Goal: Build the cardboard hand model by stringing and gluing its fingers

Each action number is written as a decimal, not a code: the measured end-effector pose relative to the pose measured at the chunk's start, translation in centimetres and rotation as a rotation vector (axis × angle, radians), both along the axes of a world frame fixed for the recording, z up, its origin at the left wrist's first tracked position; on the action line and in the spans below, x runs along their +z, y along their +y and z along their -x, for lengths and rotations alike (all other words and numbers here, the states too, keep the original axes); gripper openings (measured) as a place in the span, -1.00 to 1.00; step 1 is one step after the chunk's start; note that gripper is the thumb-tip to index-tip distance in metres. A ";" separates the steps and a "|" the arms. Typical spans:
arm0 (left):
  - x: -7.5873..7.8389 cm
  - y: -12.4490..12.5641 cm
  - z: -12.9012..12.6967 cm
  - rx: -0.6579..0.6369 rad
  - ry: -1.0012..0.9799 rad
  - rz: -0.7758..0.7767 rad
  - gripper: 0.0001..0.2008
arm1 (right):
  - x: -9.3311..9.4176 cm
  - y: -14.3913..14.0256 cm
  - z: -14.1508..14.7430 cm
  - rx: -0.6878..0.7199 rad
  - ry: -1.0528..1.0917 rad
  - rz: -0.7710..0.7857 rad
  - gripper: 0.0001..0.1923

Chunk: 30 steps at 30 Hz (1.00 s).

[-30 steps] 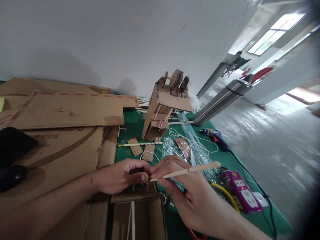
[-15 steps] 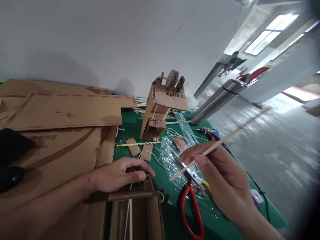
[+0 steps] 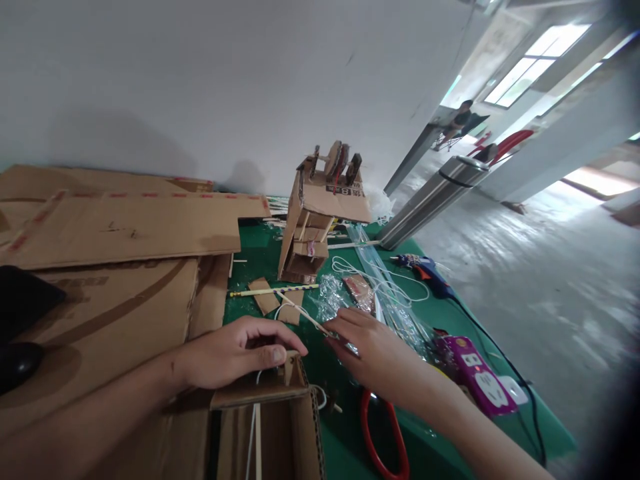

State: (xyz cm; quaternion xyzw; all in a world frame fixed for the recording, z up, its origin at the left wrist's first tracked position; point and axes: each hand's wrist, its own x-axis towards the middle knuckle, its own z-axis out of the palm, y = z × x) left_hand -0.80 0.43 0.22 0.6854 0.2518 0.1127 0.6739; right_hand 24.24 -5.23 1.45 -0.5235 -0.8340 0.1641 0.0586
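My left hand (image 3: 245, 353) rests at the end of a cardboard box (image 3: 307, 433), its thumb and fingers closed around a small upright cardboard piece there. White string (image 3: 251, 440) passes beneath this hand and runs down into the box beside a thin wooden strip (image 3: 259, 433). Between the fingertips of my right hand (image 3: 363, 340) is a thin wooden stick (image 3: 303, 311), pointing away to the left over cardboard scraps. Red-handled scissors (image 3: 367, 433) lie below the right wrist, their blades mostly hidden by that hand.
A cardboard tower with wheels on top (image 3: 313, 220) stands by the wall. Large cardboard sheets (image 3: 150, 227) cover the left side. A pencil (image 3: 273, 291), clear plastic wrap (image 3: 333, 293), a glue gun (image 3: 425, 270) and a purple power strip (image 3: 477, 377) lie on the green table. Someone sits far off.
My right hand has swung left and down with the wooden stick, which now lies low over the table. The purple power strip has come into view. My left hand stays on the box.
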 end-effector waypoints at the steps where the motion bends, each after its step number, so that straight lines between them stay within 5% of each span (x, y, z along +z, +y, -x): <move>1: 0.0 0.0 0.0 0.002 -0.001 0.004 -0.47 | -0.4 0.2 0.1 0.015 -0.019 -0.011 -0.82; 7: 0.1 0.0 -0.1 0.001 -0.008 -0.001 -0.49 | -1.7 0.8 0.7 0.034 -0.095 -0.094 -0.78; 11: 0.0 -0.1 -0.1 -0.001 -0.014 0.019 -0.49 | -0.4 -0.4 1.6 -0.019 0.017 -0.150 -0.85; 15: 0.0 0.0 -0.1 -0.002 -0.028 0.018 -0.48 | 2.0 -3.6 2.5 -0.166 0.343 0.110 -0.74; 18: 0.1 0.0 -0.1 0.004 -0.046 -0.002 -0.49 | 2.5 -5.7 2.8 -0.122 0.437 0.323 -0.70; 23: 0.4 0.0 -0.2 -0.016 -0.124 0.085 -0.54 | 0.8 -6.9 3.3 -0.068 0.272 0.221 -0.75; 30: 3.6 -0.3 -0.3 -0.035 -0.065 -0.106 -0.55 | 1.4 -8.0 3.2 -0.130 0.417 0.238 -0.90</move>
